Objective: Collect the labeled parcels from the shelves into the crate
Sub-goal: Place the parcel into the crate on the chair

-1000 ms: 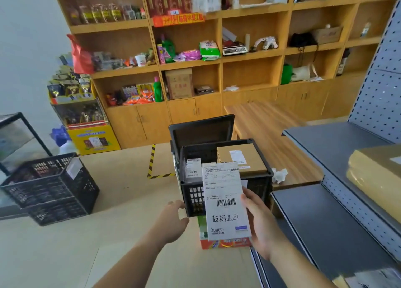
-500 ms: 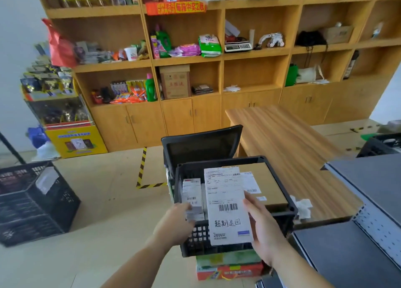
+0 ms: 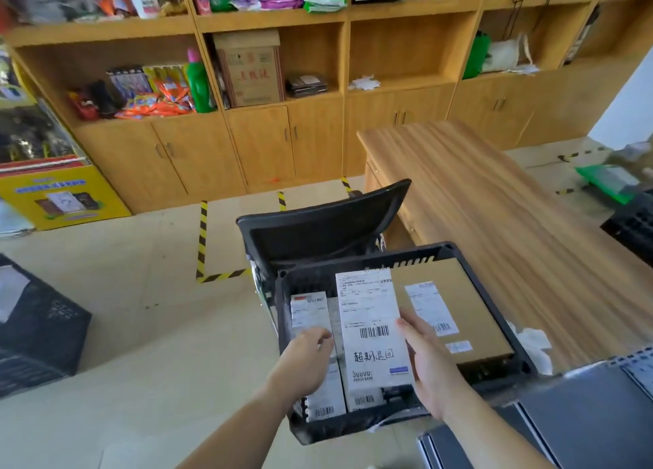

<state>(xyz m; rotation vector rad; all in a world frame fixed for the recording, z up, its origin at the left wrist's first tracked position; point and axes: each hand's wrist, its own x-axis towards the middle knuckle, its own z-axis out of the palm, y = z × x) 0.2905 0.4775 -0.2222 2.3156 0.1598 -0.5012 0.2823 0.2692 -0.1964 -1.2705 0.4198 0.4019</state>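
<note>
While the right hand grips a white labeled parcel by its right edge, thumb on the front, it's holding it flat just above the black crate. That one has a barcode and handwritten characters on it. The left hand is down over the crate's left side, fingers curled and touching the top of a smaller white parcel, though I can't tell if it's actually gripping it.

Counting what's inside the crate: one big brown cardboard parcel with a white shipping label fills the right half, and there are at least two small white labeled parcels on the left, one more peeking out under the held one. So four parcels showing in total, counting the one in hand.

Crate sits in front of a black office chair, right beside a long wooden desk. One crumpled white paper lies on the desk's near corner. Second black crate is on the floor at far left. Wooden shelves along the back wall are stuffed with goods.
</note>
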